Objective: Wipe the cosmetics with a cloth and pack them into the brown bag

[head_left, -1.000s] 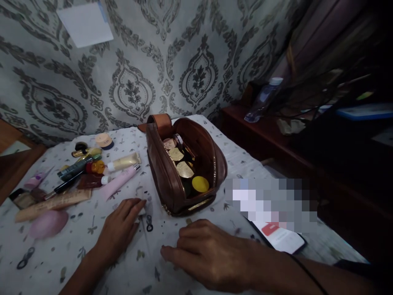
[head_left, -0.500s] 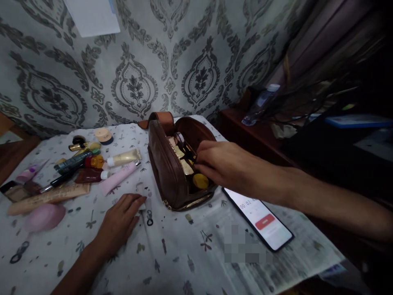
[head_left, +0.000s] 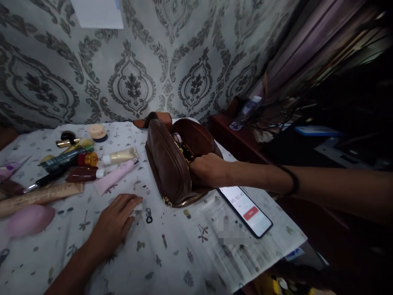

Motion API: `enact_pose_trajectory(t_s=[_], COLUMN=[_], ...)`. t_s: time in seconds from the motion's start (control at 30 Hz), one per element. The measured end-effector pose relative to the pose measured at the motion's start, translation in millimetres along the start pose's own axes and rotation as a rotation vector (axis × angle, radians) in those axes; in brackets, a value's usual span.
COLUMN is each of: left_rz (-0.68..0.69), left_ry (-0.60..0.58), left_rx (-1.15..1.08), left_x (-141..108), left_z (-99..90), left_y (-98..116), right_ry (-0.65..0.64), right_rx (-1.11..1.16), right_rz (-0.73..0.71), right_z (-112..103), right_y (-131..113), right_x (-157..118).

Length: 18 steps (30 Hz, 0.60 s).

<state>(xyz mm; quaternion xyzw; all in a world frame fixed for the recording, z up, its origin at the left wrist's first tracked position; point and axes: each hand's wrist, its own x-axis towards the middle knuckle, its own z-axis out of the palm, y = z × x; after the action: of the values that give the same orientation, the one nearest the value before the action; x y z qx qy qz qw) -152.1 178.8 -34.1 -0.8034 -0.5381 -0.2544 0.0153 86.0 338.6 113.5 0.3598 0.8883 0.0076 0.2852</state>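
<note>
A brown zippered toiletry bag (head_left: pixel 167 164) stands unzipped on the cloth, its flap leaning back. My right hand (head_left: pixel 208 170) is down in the bag's opening, its fingers curled. The fingertips, and anything they grip, are hidden by the hand and the bag. A pale round-topped container (head_left: pixel 177 138) and some dark and yellow items show inside. To the left of the bag, my left hand (head_left: pixel 116 217) rests on the cloth, fingers closed over a small white object (head_left: pixel 138 206), mostly covered. A pink tube (head_left: pixel 116 176) lies just beyond that hand.
Several cosmetics are spread at the left, among them a cream tube (head_left: pixel 121 155), a dark red bottle (head_left: pixel 82 174), a cream jar (head_left: pixel 97 132) and a pink sponge (head_left: pixel 30 220). A phone (head_left: pixel 247 211) showing a timer lies right of the bag. A clear bottle (head_left: pixel 245 112) stands behind.
My right hand has gone deeper into the bag, and its forearm now lies more level. The view has shifted somewhat. My left hand stays on the cloth.
</note>
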Motion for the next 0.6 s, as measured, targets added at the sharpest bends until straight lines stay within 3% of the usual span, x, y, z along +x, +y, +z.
enact_pose_trajectory(t_s=[0.37,0.6], left_rz=[0.014,0.029], left_ry=[-0.013,0.001], left_rx=[0.023,0.02], left_x=[-0.8,-2.0], left_z=[0.3,3.1], left_y=[-1.1,-3.1], right_ry=[0.053,0.014], right_rx=[0.049,0.082], right_rz=[0.017,0.074], right_z=[1.0,5.2], right_y=[5.0,5.4], right_x=[-1.9,1.3])
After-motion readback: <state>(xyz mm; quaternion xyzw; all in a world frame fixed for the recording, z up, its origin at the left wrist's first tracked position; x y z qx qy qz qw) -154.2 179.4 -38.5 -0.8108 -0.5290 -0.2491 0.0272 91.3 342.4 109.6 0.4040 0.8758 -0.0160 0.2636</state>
